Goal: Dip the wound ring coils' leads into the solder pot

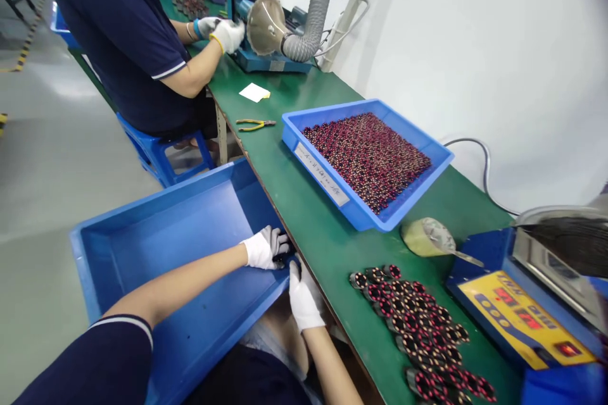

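My left hand (266,249), in a white glove with grey-coated fingers, is over the near right end of a big blue bin (156,199), beside the bench edge. Its fingers are curled around a small black part (280,260), partly hidden by the hand. My right hand (304,299), gloved alike, is just under the bench edge, close to the left one. Its fingers are bent together near the same spot; what they hold is dark and mostly hidden. On the green bench (304,202) to the right stand several small black ring-shaped parts (418,323) with red and copper-coloured windings.
A blue tray (368,224) full of similar parts sits on the bench. Yellow-handled pliers (255,124), a paper slip (254,92), a tape roll (427,237) and a yellow-panelled machine (527,319) are there too. A co-worker (118,31) sits at another machine with a duct.
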